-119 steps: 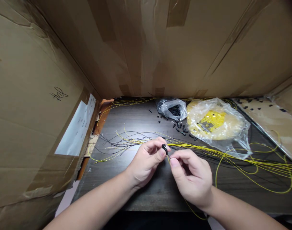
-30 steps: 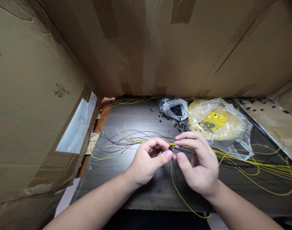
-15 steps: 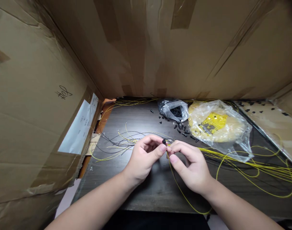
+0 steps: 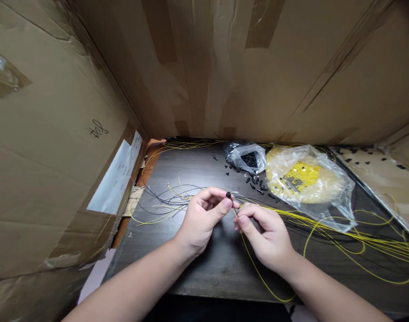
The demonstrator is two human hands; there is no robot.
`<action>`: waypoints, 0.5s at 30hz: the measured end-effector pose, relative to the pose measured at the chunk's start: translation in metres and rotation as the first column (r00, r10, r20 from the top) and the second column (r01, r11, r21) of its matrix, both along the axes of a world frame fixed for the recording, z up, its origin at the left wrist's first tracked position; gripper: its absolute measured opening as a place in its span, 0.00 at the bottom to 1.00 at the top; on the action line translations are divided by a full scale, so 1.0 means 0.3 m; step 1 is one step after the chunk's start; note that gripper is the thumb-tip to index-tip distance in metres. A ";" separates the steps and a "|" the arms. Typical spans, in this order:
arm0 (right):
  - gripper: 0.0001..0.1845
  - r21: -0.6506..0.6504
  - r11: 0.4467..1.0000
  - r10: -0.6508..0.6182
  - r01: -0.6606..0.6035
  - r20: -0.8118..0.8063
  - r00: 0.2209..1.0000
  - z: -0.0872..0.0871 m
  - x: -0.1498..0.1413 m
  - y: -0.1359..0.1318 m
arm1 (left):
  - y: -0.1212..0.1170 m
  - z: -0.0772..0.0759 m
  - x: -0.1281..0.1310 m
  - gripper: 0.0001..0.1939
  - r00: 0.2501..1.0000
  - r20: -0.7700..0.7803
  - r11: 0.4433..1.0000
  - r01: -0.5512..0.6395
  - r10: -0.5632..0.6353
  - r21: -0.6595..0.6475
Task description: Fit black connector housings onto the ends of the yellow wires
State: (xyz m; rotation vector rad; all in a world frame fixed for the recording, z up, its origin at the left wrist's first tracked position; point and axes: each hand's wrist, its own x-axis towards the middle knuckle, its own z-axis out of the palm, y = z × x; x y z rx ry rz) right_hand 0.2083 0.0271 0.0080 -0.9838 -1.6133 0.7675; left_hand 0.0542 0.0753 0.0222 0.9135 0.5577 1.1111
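My left hand (image 4: 204, 219) pinches a small black cap (image 4: 229, 195) between thumb and forefinger above the dark table (image 4: 197, 264). Right beside it, my right hand (image 4: 266, 232) pinches a thin yellow wire (image 4: 254, 268) just below the cap; the wire loops down toward the table's front edge. Both hands are closed in pinches, fingertips nearly touching. Behind my hands lies a spread of yellow and black wires (image 4: 170, 201).
A small clear bag of black caps (image 4: 246, 157) and loose caps (image 4: 256, 182) lie at the back. A larger plastic bag with a yellow reel (image 4: 306, 179) sits to the right. Long yellow wires (image 4: 365, 241) trail right. Cardboard walls (image 4: 56, 134) enclose the table.
My right hand has dropped from above the cap to just below it, now pinching the wire under the cap. The left hand has stayed put. The camera view tilted slightly.
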 end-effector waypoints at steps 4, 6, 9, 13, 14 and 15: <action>0.08 -0.011 1.000 0.002 -0.002 0.017 1.000 0.001 -0.003 -0.004 | 0.000 0.000 -0.001 0.06 1.000 0.004 1.000 0.000 0.000 -0.016; 0.08 -0.012 1.000 -0.002 0.002 0.025 1.000 0.004 -0.003 -0.005 | 0.000 -0.001 0.000 0.06 1.000 0.006 1.000 -0.002 0.002 -0.019; 0.09 -0.010 1.000 -0.010 0.010 0.036 0.999 0.008 -0.002 -0.005 | 0.000 -0.002 0.000 0.05 1.000 0.005 1.000 0.002 -0.002 -0.014; 0.10 -0.014 1.000 -0.003 0.004 0.060 0.998 0.009 -0.004 -0.004 | 0.000 -0.002 0.002 0.05 1.000 -0.007 1.000 0.000 0.000 -0.007; 0.10 -0.013 1.000 -0.004 0.005 0.063 0.998 0.009 -0.004 -0.004 | 0.000 -0.002 0.002 0.05 1.000 -0.011 1.000 -0.003 0.003 -0.008; 0.10 -0.012 1.000 -0.005 0.006 0.065 0.998 0.009 -0.005 -0.004 | -0.001 -0.001 0.002 0.06 1.000 -0.016 1.000 -0.005 0.004 -0.011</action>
